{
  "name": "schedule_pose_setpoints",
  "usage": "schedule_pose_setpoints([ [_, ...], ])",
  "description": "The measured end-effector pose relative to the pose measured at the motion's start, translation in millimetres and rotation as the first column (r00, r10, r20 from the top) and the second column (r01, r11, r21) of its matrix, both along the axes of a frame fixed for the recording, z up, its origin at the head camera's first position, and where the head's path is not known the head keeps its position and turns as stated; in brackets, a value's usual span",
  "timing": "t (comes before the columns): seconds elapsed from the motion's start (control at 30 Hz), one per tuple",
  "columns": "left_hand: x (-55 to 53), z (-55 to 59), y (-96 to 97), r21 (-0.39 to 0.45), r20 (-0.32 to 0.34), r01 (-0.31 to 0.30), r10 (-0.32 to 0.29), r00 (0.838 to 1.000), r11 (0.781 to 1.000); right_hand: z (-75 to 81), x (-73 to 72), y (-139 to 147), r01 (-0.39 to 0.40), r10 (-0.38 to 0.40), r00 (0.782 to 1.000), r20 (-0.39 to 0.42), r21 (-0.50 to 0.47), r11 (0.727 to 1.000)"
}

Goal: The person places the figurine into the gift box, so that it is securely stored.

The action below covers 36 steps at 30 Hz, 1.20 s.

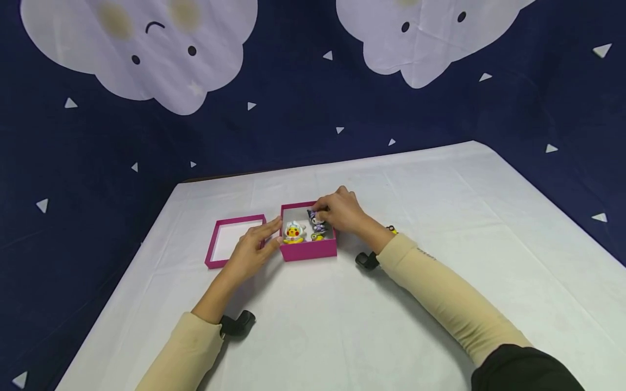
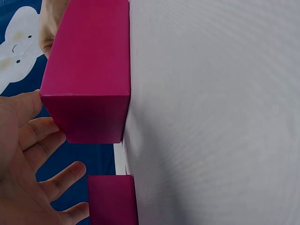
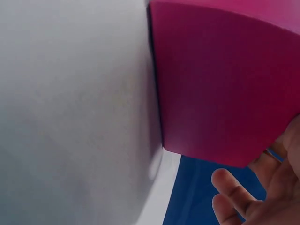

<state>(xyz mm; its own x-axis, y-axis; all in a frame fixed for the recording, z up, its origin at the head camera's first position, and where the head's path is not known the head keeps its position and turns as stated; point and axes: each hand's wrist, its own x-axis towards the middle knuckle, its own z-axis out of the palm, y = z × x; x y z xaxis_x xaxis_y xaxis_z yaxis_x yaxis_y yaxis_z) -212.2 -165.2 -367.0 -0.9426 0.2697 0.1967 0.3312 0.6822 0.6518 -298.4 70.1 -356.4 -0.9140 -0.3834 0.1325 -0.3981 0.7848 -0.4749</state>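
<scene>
One Kuromi figurine [image 1: 320, 226] is being pinched by the right hand [image 1: 343, 210] inside a magenta box [image 1: 309, 251], which the splayed left hand [image 1: 250, 251] is touching.

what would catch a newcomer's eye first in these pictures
Probably the bright pink box, mid-view from the head camera, with a yellow-faced figurine inside at its left and the right hand holding a purple figurine at its right. Then come large white clouds on the dark blue backdrop behind the white table.

Purple figurine [image 1: 320, 227], inside open pink box [image 1: 309, 251]
</scene>
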Motion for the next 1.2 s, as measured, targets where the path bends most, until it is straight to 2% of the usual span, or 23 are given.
schedule_pose_setpoints([
  [0.2,0.4,0.6,0.5,-0.004,0.013,-0.009,0.009,1.0,1.0,-1.4,1.1,0.4,0.001,-0.001,1.0,-0.029,-0.007,1.0],
  [0.37,0.9,1.6,1.1,-0.005,0.03,-0.016,0.016,0.999,1.0,-2.0,3.3,0.9,0.011,-0.012,0.995,-0.1,-0.006,1.0],
  [0.57,1.2,1.9,0.9,-0.003,0.025,-0.008,0.008,1.0,1.0,-3.1,6.0,0.7,0.053,-0.041,0.971,-0.234,0.045,0.998],
  [0.67,0.5,1.4,0.5,-0.001,0.017,-0.007,0.007,1.0,1.0,-2.3,6.9,0.2,0.071,-0.048,0.963,-0.264,0.077,0.994],
  [0.9,-1.1,-0.6,-0.3,0.006,-0.011,0.0,0.0,1.0,1.0,3.7,7.6,-1.9,0.051,-0.011,0.977,-0.213,0.184,0.982],
  [1.03,-0.9,-1.6,-0.3,0.007,-0.017,0.003,-0.003,1.0,1.0,3.1,7.8,-1.8,0.045,-0.019,0.987,-0.157,0.158,0.986],
  [1.2,-0.9,-1.0,-0.7,0.0,-0.024,0.004,-0.004,1.0,1.0,2.6,7.2,-1.1,0.042,-0.025,0.99,-0.137,0.125,0.991],
])
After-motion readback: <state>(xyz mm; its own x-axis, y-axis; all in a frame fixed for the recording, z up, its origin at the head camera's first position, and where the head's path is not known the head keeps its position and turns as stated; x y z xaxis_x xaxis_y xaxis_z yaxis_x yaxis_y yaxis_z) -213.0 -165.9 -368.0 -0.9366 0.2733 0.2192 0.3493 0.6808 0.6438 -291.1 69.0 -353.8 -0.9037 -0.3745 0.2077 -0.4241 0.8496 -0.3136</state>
